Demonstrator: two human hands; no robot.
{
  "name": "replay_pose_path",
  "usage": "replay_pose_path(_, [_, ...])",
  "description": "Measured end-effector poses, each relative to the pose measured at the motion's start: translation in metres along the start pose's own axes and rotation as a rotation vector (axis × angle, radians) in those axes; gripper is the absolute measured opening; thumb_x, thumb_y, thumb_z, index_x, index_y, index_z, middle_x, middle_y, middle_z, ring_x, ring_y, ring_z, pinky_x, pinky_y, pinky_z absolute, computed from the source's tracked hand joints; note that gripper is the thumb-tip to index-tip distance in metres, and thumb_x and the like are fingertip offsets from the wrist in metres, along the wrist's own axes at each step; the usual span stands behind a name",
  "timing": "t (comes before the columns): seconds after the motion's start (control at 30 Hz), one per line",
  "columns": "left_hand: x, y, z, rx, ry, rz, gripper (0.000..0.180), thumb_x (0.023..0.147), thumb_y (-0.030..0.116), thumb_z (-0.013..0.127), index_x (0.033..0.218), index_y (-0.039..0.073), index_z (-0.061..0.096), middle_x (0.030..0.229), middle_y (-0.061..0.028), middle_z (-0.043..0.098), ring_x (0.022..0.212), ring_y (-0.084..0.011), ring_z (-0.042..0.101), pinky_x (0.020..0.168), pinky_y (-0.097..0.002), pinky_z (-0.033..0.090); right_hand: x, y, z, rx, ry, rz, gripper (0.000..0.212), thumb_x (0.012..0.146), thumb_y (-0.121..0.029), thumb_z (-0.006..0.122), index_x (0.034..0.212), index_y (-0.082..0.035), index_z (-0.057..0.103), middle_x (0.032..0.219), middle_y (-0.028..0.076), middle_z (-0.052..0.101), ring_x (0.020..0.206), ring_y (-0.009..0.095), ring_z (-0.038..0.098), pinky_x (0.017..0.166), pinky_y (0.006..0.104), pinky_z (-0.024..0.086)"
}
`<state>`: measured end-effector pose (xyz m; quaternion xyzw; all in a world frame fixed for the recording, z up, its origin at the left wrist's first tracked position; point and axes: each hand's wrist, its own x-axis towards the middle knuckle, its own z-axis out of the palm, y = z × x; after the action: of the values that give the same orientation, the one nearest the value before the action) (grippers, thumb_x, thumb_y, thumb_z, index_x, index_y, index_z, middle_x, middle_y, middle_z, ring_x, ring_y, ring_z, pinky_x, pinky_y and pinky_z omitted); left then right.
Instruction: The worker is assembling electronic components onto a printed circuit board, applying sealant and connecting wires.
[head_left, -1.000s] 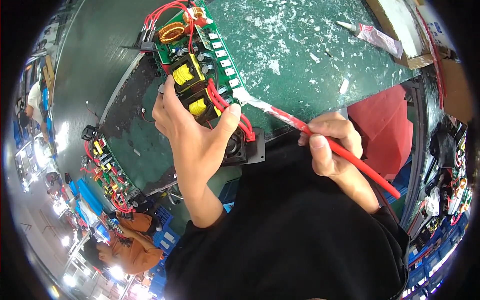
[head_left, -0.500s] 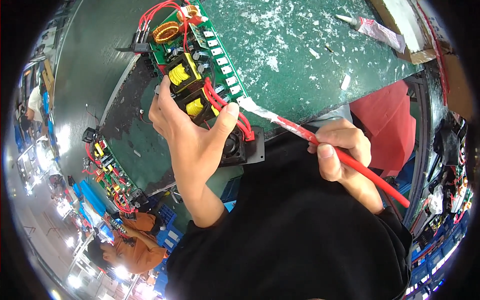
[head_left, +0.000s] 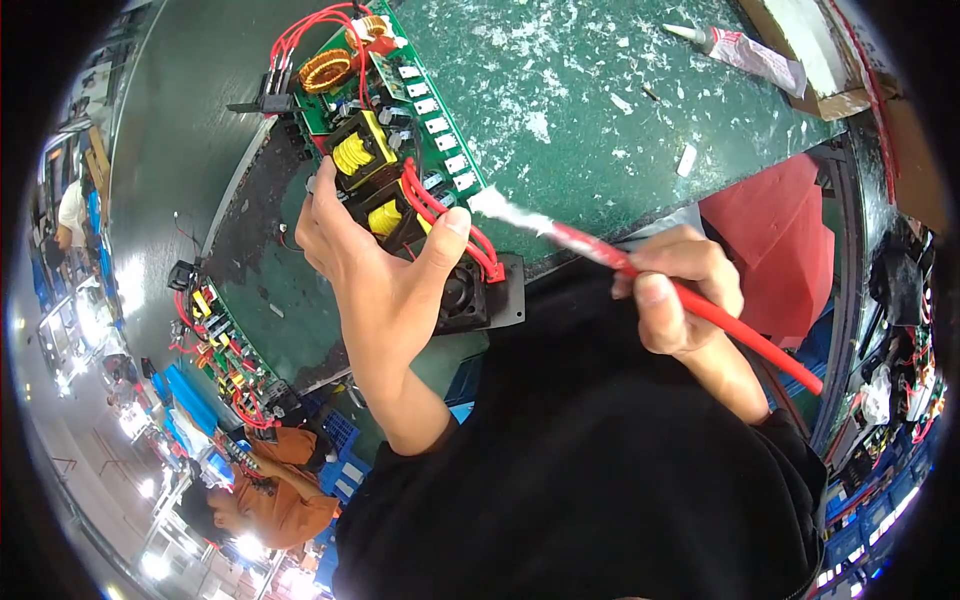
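Observation:
My left hand (head_left: 380,280) grips the near end of a green circuit board (head_left: 441,108), its thumb over thick red wires (head_left: 423,198) and its fingers round the far side of a yellow-wound transformer (head_left: 352,157). Along the board's right edge runs a row of small white-faced parts (head_left: 446,143). A black fan (head_left: 460,292) sits at the near end, partly behind my thumb. My right hand (head_left: 688,290) pinches a red stick (head_left: 750,342) whose far end is coated in white paste. That blurred white tip (head_left: 500,210) is at the board's right edge, by the lowest white-faced part.
White smears cover the green tabletop (head_left: 590,140). A paste tube (head_left: 755,62) lies at the far right beside a cardboard box (head_left: 808,50). Another board assembly (head_left: 222,340) lies at left. Red sheeting (head_left: 775,245) hangs past the table edge. A person in orange (head_left: 290,500) works at lower left.
The stick's rear end has risen slightly, and its white tip is now blurred by motion near the same edge. The board and my left hand have shifted very slightly left in the picture.

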<state>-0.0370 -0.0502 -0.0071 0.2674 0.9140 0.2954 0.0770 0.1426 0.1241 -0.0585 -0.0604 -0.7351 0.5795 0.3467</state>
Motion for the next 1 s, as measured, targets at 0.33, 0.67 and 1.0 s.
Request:
replay_pose_path(0.33, [-0.006,0.002,-0.005,0.089,0.054,0.055,0.1,0.08,0.044,0.083,0.147,-0.008,0.031,0.138,-0.0327,0.042,0.129,-0.0462,0.039,0.11,-0.0547,0.03,0.055,-0.011,-0.071,-0.526,0.606,-0.053,0.017,0.098,-0.006,0.062,0.113,0.001,0.066,0.097,0.014,0.07,0.082,0.022,0.068,0.076,0.0307,0.055])
replay_pose_path(0.67, [-0.05,0.02,-0.012,0.328,-0.077,0.141,0.114,0.062,0.036,0.094,0.15,0.002,0.031,0.142,-0.025,0.043,0.13,-0.0448,0.046,0.11,-0.0503,0.04,0.135,0.018,-0.239,-1.352,-0.11,-0.165,0.024,0.1,-0.01,0.056,0.118,-0.003,0.07,0.113,0.015,0.071,0.102,0.031,0.069,0.088,0.0333,0.053])
replay_pose_path(1.0, [-0.053,0.0,-0.008,0.296,0.07,0.19,0.097,0.062,0.016,0.092,0.145,0.009,0.044,0.129,-0.0183,0.053,0.119,-0.0399,0.054,0.1,-0.0491,0.048,0.068,-0.023,-0.053,-0.757,-0.096,0.096,0.016,0.089,-0.012,0.073,0.102,-0.004,0.071,0.09,0.014,0.069,0.08,0.032,0.069,0.071,0.0382,0.055])
